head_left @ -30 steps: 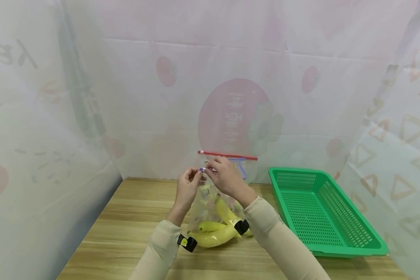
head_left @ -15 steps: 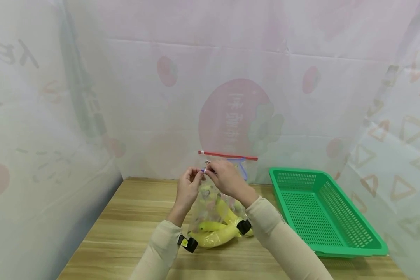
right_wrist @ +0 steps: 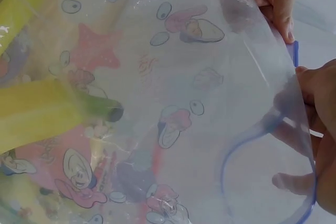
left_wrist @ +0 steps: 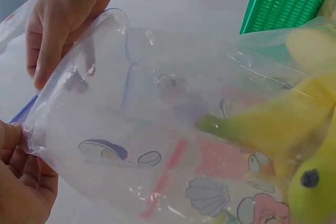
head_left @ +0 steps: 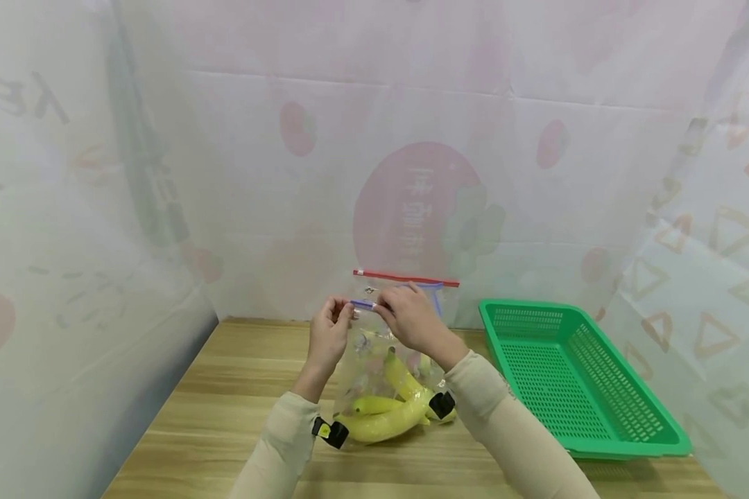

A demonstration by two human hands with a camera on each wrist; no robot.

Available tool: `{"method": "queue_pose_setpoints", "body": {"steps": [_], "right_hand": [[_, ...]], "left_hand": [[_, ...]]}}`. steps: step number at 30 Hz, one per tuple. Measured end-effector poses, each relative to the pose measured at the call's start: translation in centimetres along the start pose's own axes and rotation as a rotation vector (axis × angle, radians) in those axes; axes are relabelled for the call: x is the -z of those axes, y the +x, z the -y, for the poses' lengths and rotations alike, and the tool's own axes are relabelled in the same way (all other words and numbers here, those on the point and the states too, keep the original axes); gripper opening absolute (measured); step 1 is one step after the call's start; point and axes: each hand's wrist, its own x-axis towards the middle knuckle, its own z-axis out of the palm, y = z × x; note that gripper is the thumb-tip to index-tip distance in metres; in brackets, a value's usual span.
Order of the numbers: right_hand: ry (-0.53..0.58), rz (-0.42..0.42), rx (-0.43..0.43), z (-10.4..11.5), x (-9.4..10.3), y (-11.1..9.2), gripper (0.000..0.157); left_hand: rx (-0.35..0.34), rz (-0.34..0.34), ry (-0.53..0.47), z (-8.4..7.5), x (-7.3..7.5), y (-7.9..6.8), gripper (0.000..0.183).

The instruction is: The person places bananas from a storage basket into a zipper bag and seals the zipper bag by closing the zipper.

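A clear zip bag point(head_left: 349, 378) printed with cartoon figures and shells holds several yellow bananas point(head_left: 383, 423); its lower part lies on the table. Along its mouth runs a purple zip strip point(head_left: 363, 304). My left hand point(head_left: 328, 336) pinches one end of that strip between thumb and fingers. Farther right along it, my right hand point(head_left: 415, 320) pinches the strip. In the right wrist view, the right part of the mouth gapes in a purple-edged loop point(right_wrist: 227, 156), with some right-hand fingers point(right_wrist: 294, 182) seen through the plastic.
Behind the hands, a red zip strip point(head_left: 406, 278) on clear plastic stands near the back wall. A green perforated basket point(head_left: 527, 307) sits at the right of the wooden table point(head_left: 212, 409). Printed white sheeting point(head_left: 243, 173) encloses the back and sides.
My right hand has slid right along the purple strip, away from the left hand, baring more strip between them. The left hand has shifted slightly left.
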Motion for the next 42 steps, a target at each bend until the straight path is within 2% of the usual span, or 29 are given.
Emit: {"method": "queue_pose_setpoints", "body": {"steps": [2, 5, 10, 15, 27, 33, 36, 38, 40, 42], "right_hand": [[-0.003, -0.017, 0.009, -0.2, 0.0, -0.1, 0.010], [-0.012, -0.030, 0.023, -0.4, 0.0, -0.2, 0.010], [-0.009, -0.016, 0.010, -0.6, 0.0, -0.5, 0.010], [0.007, -0.002, 0.001, -0.9, 0.1, -0.8, 0.009], [-0.006, 0.005, -0.024, -1.4, 0.5, -1.6, 0.007], [-0.012, -0.002, -0.032, -2.0, 0.7, -2.1, 0.007], [-0.022, -0.006, -0.036, -2.3, 0.7, -2.3, 0.007], [-0.028, -0.007, -0.040, -2.5, 0.8, -2.5, 0.007], [-0.030, -0.007, -0.048, -2.8, 0.8, -2.6, 0.007], [-0.036, -0.006, -0.054, -3.0, 0.9, -2.7, 0.008]], "left_hand": [[-0.007, 0.010, -0.002, -0.7, 0.0, -0.1, 0.011], [-0.001, 0.010, -0.009, -0.8, 0.2, 0.0, 0.011], [0.021, -0.012, -0.010, 0.9, 0.5, 0.6, 0.013], [0.010, -0.025, -0.002, 1.4, 0.8, 0.7, 0.011], [0.023, -0.026, 0.004, 1.3, 1.4, 0.6, 0.013], [0.000, -0.047, 0.007, 1.3, 1.8, 0.8, 0.013], [0.020, -0.047, 0.003, 0.1, 2.0, 0.6, 0.012], [0.024, -0.047, 0.004, 0.1, 2.3, 0.6, 0.013], [0.015, -0.049, 0.001, 0.2, 2.5, 0.7, 0.014], [-0.021, -0.058, -0.012, 1.2, 2.7, 1.0, 0.014]]}}
